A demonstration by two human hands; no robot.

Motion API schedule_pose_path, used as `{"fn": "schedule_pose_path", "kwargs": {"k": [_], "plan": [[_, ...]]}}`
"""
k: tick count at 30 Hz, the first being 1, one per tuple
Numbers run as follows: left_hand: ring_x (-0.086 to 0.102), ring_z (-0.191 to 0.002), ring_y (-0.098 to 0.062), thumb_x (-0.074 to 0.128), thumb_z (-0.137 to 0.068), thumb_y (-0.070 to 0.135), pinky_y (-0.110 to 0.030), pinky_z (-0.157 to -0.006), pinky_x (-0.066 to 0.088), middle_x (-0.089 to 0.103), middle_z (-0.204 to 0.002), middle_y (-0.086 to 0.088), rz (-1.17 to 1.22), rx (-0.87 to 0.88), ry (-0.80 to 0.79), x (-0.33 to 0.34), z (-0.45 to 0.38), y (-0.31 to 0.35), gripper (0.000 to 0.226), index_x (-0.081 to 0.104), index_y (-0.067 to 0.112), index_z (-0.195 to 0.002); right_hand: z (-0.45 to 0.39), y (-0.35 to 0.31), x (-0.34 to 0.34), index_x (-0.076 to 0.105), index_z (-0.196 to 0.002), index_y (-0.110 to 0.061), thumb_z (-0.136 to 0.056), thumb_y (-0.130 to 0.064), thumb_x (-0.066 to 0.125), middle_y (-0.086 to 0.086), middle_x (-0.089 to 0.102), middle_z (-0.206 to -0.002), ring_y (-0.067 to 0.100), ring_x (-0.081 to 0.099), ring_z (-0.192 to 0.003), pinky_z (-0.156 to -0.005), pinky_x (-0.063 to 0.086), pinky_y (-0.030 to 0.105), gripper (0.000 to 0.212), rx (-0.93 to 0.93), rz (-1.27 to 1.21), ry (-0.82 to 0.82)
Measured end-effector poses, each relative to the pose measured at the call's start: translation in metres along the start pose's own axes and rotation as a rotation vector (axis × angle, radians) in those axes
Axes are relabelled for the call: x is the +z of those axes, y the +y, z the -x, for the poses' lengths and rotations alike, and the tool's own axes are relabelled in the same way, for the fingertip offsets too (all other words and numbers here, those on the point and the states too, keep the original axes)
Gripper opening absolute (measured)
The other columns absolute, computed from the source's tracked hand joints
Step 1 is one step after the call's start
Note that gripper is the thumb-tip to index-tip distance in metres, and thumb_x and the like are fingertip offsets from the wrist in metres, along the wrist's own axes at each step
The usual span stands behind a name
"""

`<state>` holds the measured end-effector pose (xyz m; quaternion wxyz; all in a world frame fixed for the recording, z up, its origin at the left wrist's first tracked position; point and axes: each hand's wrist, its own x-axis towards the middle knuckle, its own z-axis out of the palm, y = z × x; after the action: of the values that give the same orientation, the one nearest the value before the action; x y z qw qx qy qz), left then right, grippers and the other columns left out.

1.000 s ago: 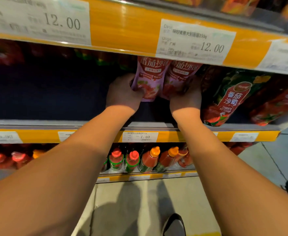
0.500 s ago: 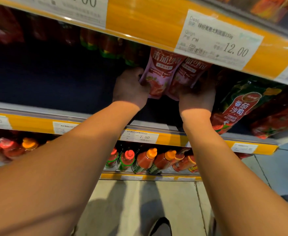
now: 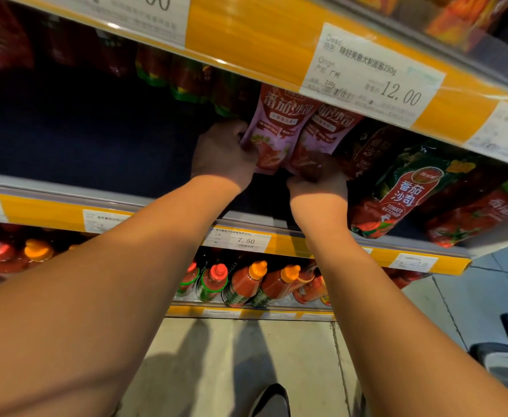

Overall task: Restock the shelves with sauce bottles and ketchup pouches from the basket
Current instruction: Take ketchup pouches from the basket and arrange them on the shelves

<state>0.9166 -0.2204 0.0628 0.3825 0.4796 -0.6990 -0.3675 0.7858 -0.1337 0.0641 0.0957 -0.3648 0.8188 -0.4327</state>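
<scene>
Two pink pouches (image 3: 272,130) stand side by side on the middle shelf (image 3: 144,203), soft glossy plastic with red print, their tops tucked up behind the yellow price rail (image 3: 264,40) above. The left hand (image 3: 221,155) has its fingers curled around the left edge of the nearer pouch, thumb side pressed into the crinkled film. The right hand (image 3: 318,182) pinches the bottom corner of the second pouch (image 3: 318,136), fingers bunched tight; I can't quite make out how far they wrap behind it, as it is dim in there. Both forearms reach up from below, bare and straight.

Just right of the pink pair leans a darker green pouch (image 3: 397,200), tall and rounded, with a red bottle shape printed on it, and more red packs (image 3: 481,215) lie slanted past it. To the left the shelf is dark, with a row of shadowed bottles (image 3: 183,79) at the back. A white paper tag (image 3: 370,76) reading 12.00 sits on the rail overhead.

One shelf down, squeeze bottles (image 3: 246,284) of red sauce stand in a row, smooth plastic with orange and red conical caps. A smaller tag (image 3: 240,239) there reads 7.50. Pale floor tiles (image 3: 246,356) show below, and a curved dark rim (image 3: 505,353) at the right edge, perhaps the basket.
</scene>
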Motion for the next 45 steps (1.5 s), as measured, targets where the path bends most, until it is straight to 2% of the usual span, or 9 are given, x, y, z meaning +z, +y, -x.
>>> {"fn": "schedule_pose_path", "kwargs": {"k": [5,9,17,27,31,34,38,42,45], "plan": [[0.066,-0.097,-0.013,0.067,-0.094,0.023,-0.022,-0.079,0.047,0.073,-0.107,0.004,0.031,0.004,-0.006,0.005,0.000,0.000,0.020,0.074,0.019,-0.112,0.001,-0.001,0.001,0.066,-0.121,-0.020,-0.088,-0.022,0.063,0.001,0.071,-0.112,0.025,0.068,-0.102,-0.080,0.054,0.031,0.034,-0.045,0.049,-0.071],[0.067,-0.101,-0.013,0.067,-0.096,0.022,-0.027,-0.085,0.055,0.072,-0.114,0.003,0.079,-0.020,-0.016,0.009,-0.002,-0.002,0.023,0.071,0.021,-0.118,-0.001,0.001,0.003,0.065,-0.120,-0.024,-0.074,-0.037,0.054,0.009,0.066,-0.116,0.029,0.066,-0.098,-0.078,0.053,0.032,0.049,-0.035,0.079,-0.069],[0.059,-0.099,-0.009,0.068,-0.095,0.024,-0.013,-0.069,0.039,0.069,-0.117,0.004,0.054,-0.019,-0.052,0.007,-0.001,0.000,0.025,0.068,0.021,-0.120,-0.013,0.009,0.000,0.064,-0.120,-0.021,-0.085,-0.024,0.066,0.008,0.063,-0.123,0.027,0.064,-0.098,-0.067,0.042,0.022,0.036,-0.033,0.104,-0.057],[0.064,-0.111,-0.023,0.075,-0.090,0.038,-0.036,-0.094,0.052,0.070,-0.122,-0.002,0.002,-0.065,-0.253,-0.014,0.010,0.019,0.038,0.068,0.021,-0.123,0.002,-0.008,-0.024,0.059,-0.132,-0.018,-0.089,-0.015,0.069,0.004,0.064,-0.115,0.026,0.061,-0.102,-0.078,0.042,0.028,0.044,0.046,0.103,-0.185],[0.062,-0.117,-0.022,0.076,-0.090,0.031,-0.028,-0.089,0.044,0.067,-0.130,-0.001,0.001,-0.095,-0.310,-0.027,0.019,0.029,0.045,0.063,0.024,-0.132,0.021,-0.014,-0.033,0.062,-0.132,-0.019,-0.083,-0.019,0.073,0.004,0.067,-0.116,0.029,0.063,-0.105,-0.086,0.054,0.037,0.050,0.033,0.020,-0.158],[0.062,-0.121,-0.024,0.077,-0.089,0.025,-0.033,-0.098,0.050,0.066,-0.133,-0.003,-0.006,-0.078,-0.345,-0.040,0.027,0.037,0.049,0.062,0.021,-0.135,0.040,-0.024,-0.040,0.058,-0.132,-0.024,-0.081,-0.022,0.071,0.009,0.068,-0.109,0.032,0.065,-0.091,-0.076,0.056,0.043,0.052,0.024,0.047,-0.154],[0.064,-0.114,-0.026,0.075,-0.090,0.027,-0.044,-0.101,0.053,0.069,-0.125,-0.005,-0.052,-0.036,-0.389,-0.062,0.043,0.037,0.043,0.064,0.026,-0.131,0.067,-0.041,-0.046,0.055,-0.103,-0.009,-0.088,-0.023,0.069,0.007,0.056,-0.082,0.026,0.053,-0.066,-0.057,0.043,0.039,0.024,-0.011,0.165,-0.252],[0.061,-0.114,-0.018,0.072,-0.093,0.031,-0.038,-0.102,0.052,0.063,-0.126,0.001,-0.085,0.022,-0.438,-0.104,0.063,0.037,0.042,0.061,0.031,-0.134,0.102,-0.068,-0.042,0.047,-0.142,-0.015,-0.097,-0.033,0.065,0.009,0.050,-0.142,0.030,0.054,-0.122,-0.093,0.050,0.046,0.051,-0.141,0.285,-0.387],[0.059,-0.123,-0.019,0.072,-0.094,0.033,-0.038,-0.107,0.049,0.059,-0.138,-0.004,-0.167,0.045,-0.490,-0.150,0.078,0.035,0.050,0.055,0.027,-0.142,0.133,-0.093,-0.036,0.041,-0.153,-0.025,-0.100,-0.032,0.063,0.002,0.039,-0.157,0.021,0.049,-0.131,-0.098,0.044,0.036,0.058,-0.246,0.268,-0.472]]}}
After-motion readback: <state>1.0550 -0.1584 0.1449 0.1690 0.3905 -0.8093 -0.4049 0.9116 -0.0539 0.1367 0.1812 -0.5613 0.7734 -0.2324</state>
